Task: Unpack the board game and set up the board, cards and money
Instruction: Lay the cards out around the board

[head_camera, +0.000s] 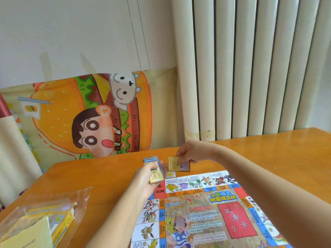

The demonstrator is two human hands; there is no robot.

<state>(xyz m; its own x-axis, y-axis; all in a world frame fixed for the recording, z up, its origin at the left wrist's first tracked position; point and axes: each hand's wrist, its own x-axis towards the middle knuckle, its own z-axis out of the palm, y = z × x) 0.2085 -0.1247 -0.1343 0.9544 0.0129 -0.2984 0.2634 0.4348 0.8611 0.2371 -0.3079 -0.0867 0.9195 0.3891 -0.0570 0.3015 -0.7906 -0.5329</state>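
The colourful paper game board (211,212) lies unfolded on the wooden table (107,176), its far edge lined with creature squares. My left hand (146,178) grips a thick stack of cards (154,169) just above the board's far left corner. To the right of it, my right hand (186,152) pinches one gold-edged card (178,164) by its top edge and holds it a little above the table beyond the board.
A clear plastic bag (46,217) with yellow packaging and a pale sheet inside lies at the table's near left. A cartoon burger cloth (86,115) hangs behind the table, and a white radiator (250,68) stands at the back right.
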